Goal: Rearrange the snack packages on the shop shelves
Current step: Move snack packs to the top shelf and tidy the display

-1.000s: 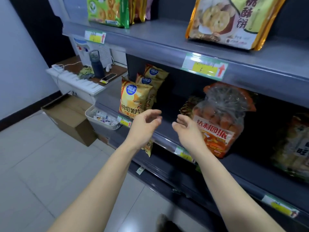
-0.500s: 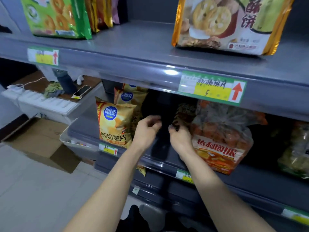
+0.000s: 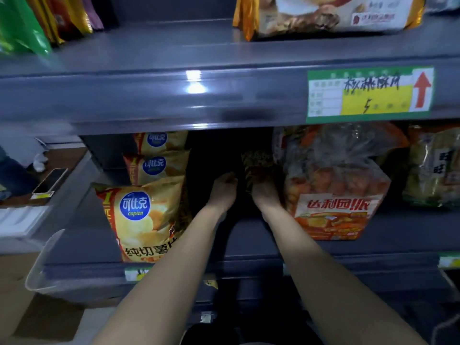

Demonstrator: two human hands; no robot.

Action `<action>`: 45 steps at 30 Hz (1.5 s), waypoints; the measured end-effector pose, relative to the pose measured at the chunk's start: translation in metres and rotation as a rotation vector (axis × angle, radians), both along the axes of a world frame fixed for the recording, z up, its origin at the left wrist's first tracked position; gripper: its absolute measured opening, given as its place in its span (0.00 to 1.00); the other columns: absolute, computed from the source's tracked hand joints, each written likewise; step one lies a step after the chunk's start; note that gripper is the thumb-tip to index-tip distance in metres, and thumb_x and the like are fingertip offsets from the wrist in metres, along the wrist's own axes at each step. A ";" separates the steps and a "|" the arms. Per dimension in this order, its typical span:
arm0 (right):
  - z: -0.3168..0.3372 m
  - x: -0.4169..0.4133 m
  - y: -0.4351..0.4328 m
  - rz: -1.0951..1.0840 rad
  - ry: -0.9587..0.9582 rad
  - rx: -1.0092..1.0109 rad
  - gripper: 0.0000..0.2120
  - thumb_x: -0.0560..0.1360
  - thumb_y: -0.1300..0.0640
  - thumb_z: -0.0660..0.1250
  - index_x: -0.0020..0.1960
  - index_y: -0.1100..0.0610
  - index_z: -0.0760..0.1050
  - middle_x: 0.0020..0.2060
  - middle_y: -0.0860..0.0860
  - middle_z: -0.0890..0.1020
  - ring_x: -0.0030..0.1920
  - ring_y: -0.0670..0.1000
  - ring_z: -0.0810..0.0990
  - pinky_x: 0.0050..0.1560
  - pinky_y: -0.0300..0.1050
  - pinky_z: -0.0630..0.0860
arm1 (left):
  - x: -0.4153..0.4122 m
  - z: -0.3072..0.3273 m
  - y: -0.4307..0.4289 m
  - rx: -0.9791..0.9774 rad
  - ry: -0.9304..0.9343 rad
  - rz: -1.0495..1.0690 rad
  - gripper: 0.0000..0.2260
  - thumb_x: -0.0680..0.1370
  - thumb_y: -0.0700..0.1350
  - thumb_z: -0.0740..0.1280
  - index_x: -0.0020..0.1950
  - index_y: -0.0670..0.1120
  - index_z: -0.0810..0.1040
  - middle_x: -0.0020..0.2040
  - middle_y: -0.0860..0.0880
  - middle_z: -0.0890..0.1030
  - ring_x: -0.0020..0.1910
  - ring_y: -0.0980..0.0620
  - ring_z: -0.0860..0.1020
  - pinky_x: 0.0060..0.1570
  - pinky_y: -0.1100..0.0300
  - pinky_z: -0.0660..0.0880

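while both arms reach deep into the middle shelf (image 3: 249, 245), three yellow chip bags (image 3: 143, 217) stand in a row at left and one orange cake bag (image 3: 333, 195) at right; between them the right hand (image 3: 263, 195) touches one dark patterned packet (image 3: 257, 165), the left hand (image 3: 224, 188) just beside, with curled fingers; whether either grips, i cannot tell.

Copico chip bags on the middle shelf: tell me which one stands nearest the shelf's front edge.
The biggest-looking Copico bag, with its whole front visible, stands at the shelf's front edge. The other two line up behind it, showing only their tops.
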State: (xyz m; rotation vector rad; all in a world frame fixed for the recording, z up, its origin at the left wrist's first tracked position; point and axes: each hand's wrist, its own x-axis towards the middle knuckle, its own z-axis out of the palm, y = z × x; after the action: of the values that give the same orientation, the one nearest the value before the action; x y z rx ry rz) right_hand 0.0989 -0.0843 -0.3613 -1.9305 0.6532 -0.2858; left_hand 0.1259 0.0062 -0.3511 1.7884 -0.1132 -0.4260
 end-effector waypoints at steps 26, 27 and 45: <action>0.029 -0.029 0.041 -0.129 0.086 0.141 0.18 0.75 0.60 0.62 0.64 0.62 0.70 0.57 0.59 0.78 0.55 0.59 0.77 0.56 0.52 0.77 | -0.025 0.025 0.028 -0.015 -0.021 0.271 0.14 0.78 0.34 0.61 0.64 0.36 0.74 0.54 0.42 0.78 0.48 0.49 0.74 0.31 0.73 0.69; 0.034 -0.033 0.045 -0.153 0.055 0.152 0.18 0.74 0.61 0.63 0.63 0.62 0.70 0.56 0.59 0.78 0.55 0.59 0.77 0.56 0.53 0.77 | -0.028 0.029 0.031 -0.028 -0.036 0.275 0.14 0.78 0.34 0.62 0.63 0.36 0.75 0.53 0.42 0.78 0.47 0.50 0.75 0.32 0.73 0.69; 0.085 -0.183 0.027 -0.142 -0.106 0.222 0.07 0.75 0.62 0.67 0.45 0.53 0.70 0.50 0.53 0.80 0.45 0.52 0.80 0.47 0.51 0.79 | -0.168 0.086 0.041 -0.099 -0.008 0.335 0.06 0.73 0.36 0.70 0.48 0.41 0.78 0.48 0.41 0.83 0.45 0.44 0.82 0.46 0.49 0.81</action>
State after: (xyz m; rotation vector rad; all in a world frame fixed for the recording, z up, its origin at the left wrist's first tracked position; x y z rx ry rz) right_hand -0.0844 -0.0568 -0.2760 -1.6491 0.7212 -0.3856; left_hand -0.0418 0.0475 -0.2647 1.6720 0.1559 -0.1694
